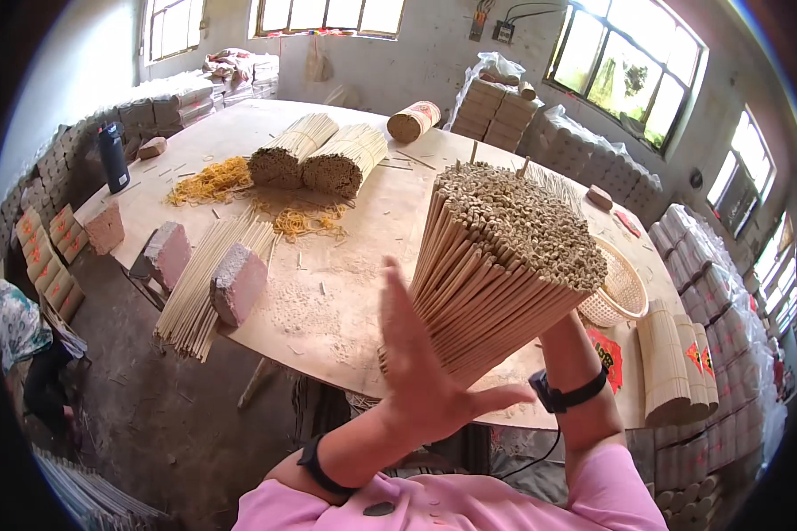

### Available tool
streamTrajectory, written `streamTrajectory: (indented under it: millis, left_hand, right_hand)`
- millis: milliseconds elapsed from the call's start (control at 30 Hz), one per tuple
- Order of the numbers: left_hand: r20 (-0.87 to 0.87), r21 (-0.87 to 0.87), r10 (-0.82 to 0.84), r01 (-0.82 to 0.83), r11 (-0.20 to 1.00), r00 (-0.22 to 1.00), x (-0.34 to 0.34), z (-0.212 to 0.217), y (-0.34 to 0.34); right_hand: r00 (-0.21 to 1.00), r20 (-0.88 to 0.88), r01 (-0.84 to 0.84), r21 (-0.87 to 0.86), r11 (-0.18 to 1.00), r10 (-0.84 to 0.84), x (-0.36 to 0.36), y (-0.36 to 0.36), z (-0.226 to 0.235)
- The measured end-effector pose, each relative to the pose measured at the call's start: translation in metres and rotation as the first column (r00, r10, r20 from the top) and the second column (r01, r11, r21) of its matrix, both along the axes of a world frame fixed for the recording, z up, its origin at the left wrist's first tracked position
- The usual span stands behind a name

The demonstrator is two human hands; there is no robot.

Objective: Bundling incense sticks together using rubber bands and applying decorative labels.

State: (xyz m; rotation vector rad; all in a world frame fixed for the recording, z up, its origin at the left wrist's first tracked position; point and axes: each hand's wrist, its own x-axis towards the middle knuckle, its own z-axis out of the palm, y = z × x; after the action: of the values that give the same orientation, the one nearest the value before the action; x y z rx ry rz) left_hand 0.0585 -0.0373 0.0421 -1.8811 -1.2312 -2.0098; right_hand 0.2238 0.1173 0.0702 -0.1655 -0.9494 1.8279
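A thick bundle of pale wooden sticks (505, 265), like chopsticks, tilts over the near side of the table with its packed ends facing up. Two sticks poke up above the rest. My left hand (421, 372) is open in front of the bundle's lower left side, fingers stretched and thumb spread; whether the palm touches the sticks I cannot tell. My right forearm (580, 376) reaches up behind the bundle, which hides the hand; the tilted bundle appears held there. Beyond, two tied stick bundles (344, 164) lie beside yellow rubber bands (211, 180).
On the table (328, 292) loose sticks (211, 279) lie between bricks (239, 283). A wicker basket (624, 283) and wrapped bundles (669, 363) stand right. A dark bottle (113, 157) is far left. Packed stacks (496, 102) line the walls; a person (31, 345) sits at left.
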Motion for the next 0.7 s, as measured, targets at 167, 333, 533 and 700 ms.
streamTrajectory:
  millis: [167, 333, 533, 700]
  left_hand:
    - [0.120, -0.062, -0.248, 0.256, 0.965, 0.961, -0.014, 0.037, 0.028]
    - [0.013, -0.053, -0.455, 0.455, 0.889, 0.890, -0.055, 0.037, 0.045]
    - [0.248, -0.056, -0.426, 0.452, 0.890, 0.870, -0.050, 0.044, 0.046]
    - [0.264, -0.075, -0.555, 0.590, 0.804, 0.789, -0.075, 0.017, 0.063]
  right_hand:
    - [0.991, -0.075, -0.089, 0.246, 0.965, 0.111, -0.006, -0.016, 0.010]
    - [0.710, 0.399, 0.178, 0.697, 0.695, -0.581, -0.024, -0.032, 0.039]
    - [0.923, 0.301, 0.164, 0.259, 0.952, -0.241, -0.041, -0.037, 0.036]
    - [0.810, 0.449, 0.170, 0.438, 0.883, -0.379, -0.053, -0.041, 0.030]
